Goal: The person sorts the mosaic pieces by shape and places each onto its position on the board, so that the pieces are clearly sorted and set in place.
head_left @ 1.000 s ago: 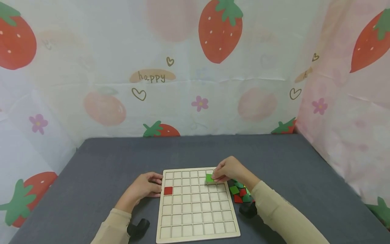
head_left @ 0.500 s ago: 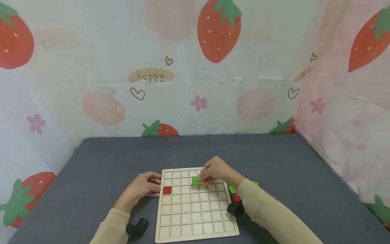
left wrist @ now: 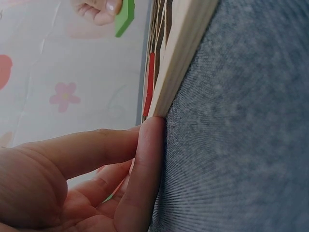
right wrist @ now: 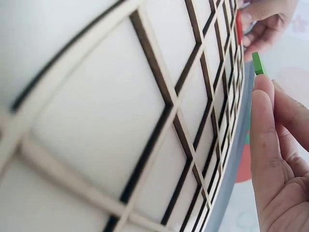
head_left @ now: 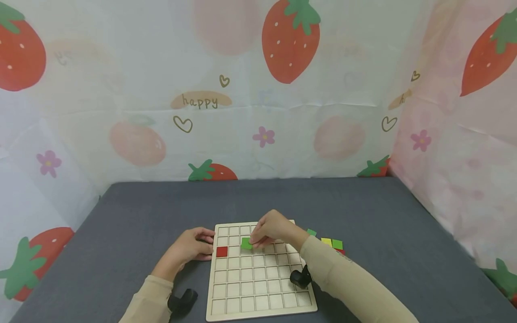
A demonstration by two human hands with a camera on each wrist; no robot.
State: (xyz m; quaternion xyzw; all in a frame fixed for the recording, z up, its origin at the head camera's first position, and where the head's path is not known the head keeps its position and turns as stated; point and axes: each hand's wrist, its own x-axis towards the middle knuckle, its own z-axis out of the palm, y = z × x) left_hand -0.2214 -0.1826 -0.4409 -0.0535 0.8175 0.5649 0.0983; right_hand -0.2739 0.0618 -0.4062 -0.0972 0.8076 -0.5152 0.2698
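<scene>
A wooden grid board (head_left: 254,304) lies on the dark cloth. One red square tile (head_left: 221,251) sits in a cell near its left edge. My left hand (head_left: 190,246) rests against the board's left side, with its fingertips touching the wooden edge (left wrist: 179,58) in the left wrist view. Above the upper part of the board, my right hand (head_left: 269,229) pinches a green square tile (head_left: 246,243) between thumb and fingers. That green tile (right wrist: 258,64) is clear of the grid in the right wrist view.
Loose tiles, among them a yellow tile (head_left: 326,242) and a green tile (head_left: 337,244), lie right of the board, partly hidden by the right sleeve (head_left: 343,273). Black wrist mounts (head_left: 182,302) sit at both wrists. A strawberry-print curtain (head_left: 258,148) stands behind the table.
My right hand has moved left across the board with the green tile, from the right columns toward the red tile. The left hand has stayed at the board's edge.
</scene>
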